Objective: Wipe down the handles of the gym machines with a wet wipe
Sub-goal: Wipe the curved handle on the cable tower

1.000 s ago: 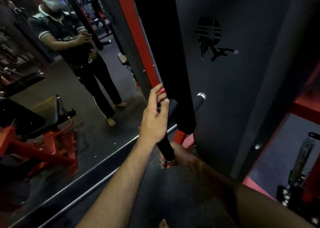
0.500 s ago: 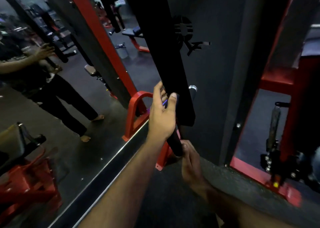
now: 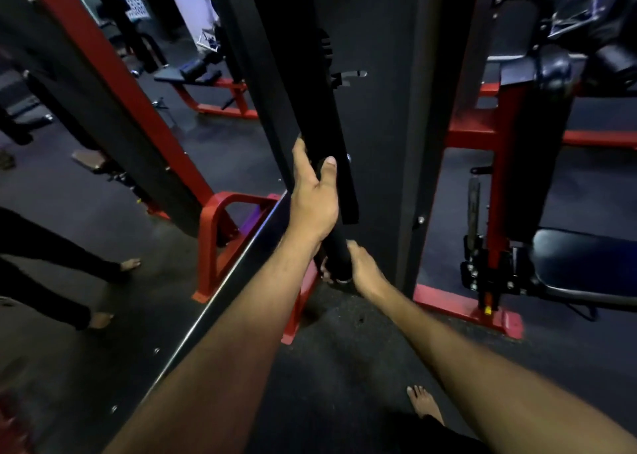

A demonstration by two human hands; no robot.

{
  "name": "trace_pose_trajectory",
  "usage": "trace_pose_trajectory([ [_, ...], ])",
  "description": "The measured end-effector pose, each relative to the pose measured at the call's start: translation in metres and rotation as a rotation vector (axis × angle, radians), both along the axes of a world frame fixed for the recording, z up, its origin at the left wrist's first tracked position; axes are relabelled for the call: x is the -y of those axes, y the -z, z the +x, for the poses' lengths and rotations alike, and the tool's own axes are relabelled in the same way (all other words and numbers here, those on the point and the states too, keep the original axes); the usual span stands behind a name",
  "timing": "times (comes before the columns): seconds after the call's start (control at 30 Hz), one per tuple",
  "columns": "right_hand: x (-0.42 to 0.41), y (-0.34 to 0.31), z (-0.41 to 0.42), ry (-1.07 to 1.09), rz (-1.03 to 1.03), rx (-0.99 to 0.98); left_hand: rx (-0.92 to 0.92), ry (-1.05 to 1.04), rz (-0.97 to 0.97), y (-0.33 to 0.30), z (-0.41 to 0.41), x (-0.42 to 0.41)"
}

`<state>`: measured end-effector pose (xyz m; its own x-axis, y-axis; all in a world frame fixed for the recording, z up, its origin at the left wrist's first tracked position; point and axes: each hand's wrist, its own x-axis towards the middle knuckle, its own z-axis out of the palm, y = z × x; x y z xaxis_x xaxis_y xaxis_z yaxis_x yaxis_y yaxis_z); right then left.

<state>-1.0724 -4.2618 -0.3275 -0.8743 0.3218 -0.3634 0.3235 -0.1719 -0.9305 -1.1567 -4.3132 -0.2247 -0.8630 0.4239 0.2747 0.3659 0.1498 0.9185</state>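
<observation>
Handle (image 3: 336, 246) in both curled hands

This is looking like a gym floor. Red and black steel machine frames (image 3: 113, 74) are standing all around on dark rubber flooring (image 3: 331, 367), a padded bench (image 3: 193, 74) on red legs is sitting further back, and a black padded seat (image 3: 586, 260) is showing at the right. A wall mirror (image 3: 86, 264) at the left is reflecting more equipment and someone's bare feet.
</observation>
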Motion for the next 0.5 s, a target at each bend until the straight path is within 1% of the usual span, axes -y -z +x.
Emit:
trace_pose_trajectory([
  [0.07,0.016,0.014,0.016,0.209,0.241,0.015,0.02,0.024,0.024,0.001,-0.002,0.0],
  [0.13,0.03,0.024,0.028,0.308,0.397,-0.068,0.051,0.038,0.042,0.001,-0.004,-0.004],
  [0.2,0.038,0.02,0.028,0.418,0.443,-0.133,0.069,0.046,0.053,0.003,-0.006,-0.004],
  [0.27,0.042,-0.001,0.025,0.505,0.412,-0.184,0.075,0.053,0.062,0.006,-0.011,-0.003],
  [0.3,0.041,-0.011,0.023,0.531,0.378,-0.24,0.075,0.071,0.07,0.006,-0.013,-0.003],
  [0.37,0.037,-0.043,0.017,0.586,0.372,-0.334,0.112,0.124,0.078,0.006,-0.02,0.0],
  [0.43,0.031,-0.075,0.015,0.674,0.449,-0.45,0.181,0.202,0.063,0.005,-0.021,0.003],
  [0.47,0.029,-0.088,0.015,0.687,0.512,-0.55,0.237,0.25,0.101,0.011,-0.024,0.007],
  [0.5,0.028,-0.098,0.013,0.65,0.621,-0.643,0.316,0.287,0.166,0.02,-0.026,0.015],
])
